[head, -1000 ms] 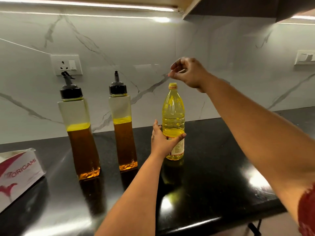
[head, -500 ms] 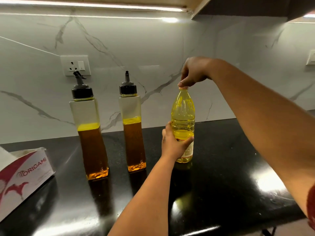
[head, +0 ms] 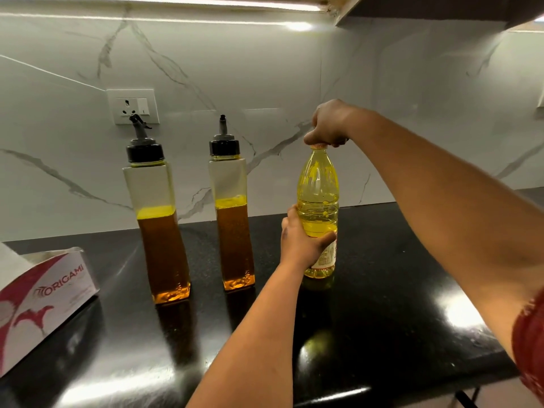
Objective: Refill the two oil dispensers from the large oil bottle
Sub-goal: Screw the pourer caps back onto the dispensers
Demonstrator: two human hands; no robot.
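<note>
Upright, the oil bottle [head: 318, 198] is gripped midway by the left hand [head: 300, 242], its cap pinched by the right hand [head: 329, 125].

Open black counter [head: 397, 290] to right and front of oil bottle [head: 318, 201]. Left side blocked: two dispensers [head: 160, 231] [head: 234, 225] (narrow gap betw. them), tissue box [head: 44, 301] further left.

Black counter [head: 382, 290]: two dispensers [head: 160, 231] [head: 234, 222], oil bottle [head: 318, 201], box [head: 38, 301].
</note>
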